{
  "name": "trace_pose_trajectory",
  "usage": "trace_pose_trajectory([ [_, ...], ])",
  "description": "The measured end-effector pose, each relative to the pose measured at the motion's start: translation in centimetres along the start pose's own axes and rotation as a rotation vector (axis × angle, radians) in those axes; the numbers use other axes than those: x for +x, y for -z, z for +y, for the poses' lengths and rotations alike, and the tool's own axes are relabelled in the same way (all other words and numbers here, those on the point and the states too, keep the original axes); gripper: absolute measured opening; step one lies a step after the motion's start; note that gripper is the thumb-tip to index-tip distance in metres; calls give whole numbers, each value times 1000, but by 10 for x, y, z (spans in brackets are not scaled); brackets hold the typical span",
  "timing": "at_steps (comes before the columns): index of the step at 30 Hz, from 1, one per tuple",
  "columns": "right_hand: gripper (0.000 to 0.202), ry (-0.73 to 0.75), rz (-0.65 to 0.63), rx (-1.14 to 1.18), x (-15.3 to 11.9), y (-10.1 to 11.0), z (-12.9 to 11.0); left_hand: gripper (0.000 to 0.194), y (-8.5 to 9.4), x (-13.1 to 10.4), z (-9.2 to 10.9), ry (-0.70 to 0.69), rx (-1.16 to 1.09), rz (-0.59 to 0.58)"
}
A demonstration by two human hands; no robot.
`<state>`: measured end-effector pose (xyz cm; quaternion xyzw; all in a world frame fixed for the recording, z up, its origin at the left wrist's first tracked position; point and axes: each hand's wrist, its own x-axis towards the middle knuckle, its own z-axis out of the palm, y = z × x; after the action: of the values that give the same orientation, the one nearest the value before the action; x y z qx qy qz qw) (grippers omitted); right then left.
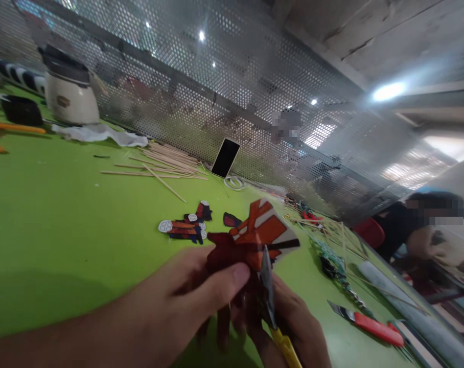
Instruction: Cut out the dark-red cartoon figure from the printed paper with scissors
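My left hand [201, 306] is closed on a flat painted cut-out [272, 227], dark red near the thumb, with orange, white and black patches at its far end. The thumb presses on top of it. Scissors [268, 291] with grey blades and a yellow handle are in my right hand [303, 327]. Their blades lie against the cut-out's near right edge; how far they are apart I cannot tell. My right fingers are partly hidden under the cut-out and my left hand. Just beyond lie several small painted pieces [184, 227] with white round ends.
Thin wooden sticks [170, 161] lie farther back, near a leaning phone [225, 157] and a white coiled cable [234, 183]. A red-handled cutter [377, 327] lies at right. At far left stands a cream pot [73, 94]. Mesh borders the green table [63, 230]; another person sits at right.
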<state>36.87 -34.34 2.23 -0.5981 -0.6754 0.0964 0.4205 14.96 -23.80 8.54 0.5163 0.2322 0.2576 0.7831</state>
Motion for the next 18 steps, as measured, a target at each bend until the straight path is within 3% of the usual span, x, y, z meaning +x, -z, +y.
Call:
trace_pose_trajectory([
  [2, 52, 28, -4, -1, 4, 1, 1, 34, 0, 5, 8, -105, 15, 62],
  [4, 52, 69, 26, 29, 8, 0, 1, 34, 0, 9, 12, -121, 9, 56],
  [8, 22, 111, 31, 133, 14, -3, -4, 31, -3, 11, 12, -51, -28, 63],
  [10, 20, 107, 19, 141, 13, -2, -4, 32, -4, 9, 11, -19, 15, 56],
  [16, 71, -20, 64, 101, -12, -2, 15, 49, -2, 6, 14, 7, 75, 54],
  [18, 73, -36, 12, 134, -16, -3, 22, 54, -3, 7, 18, -9, 47, 70],
])
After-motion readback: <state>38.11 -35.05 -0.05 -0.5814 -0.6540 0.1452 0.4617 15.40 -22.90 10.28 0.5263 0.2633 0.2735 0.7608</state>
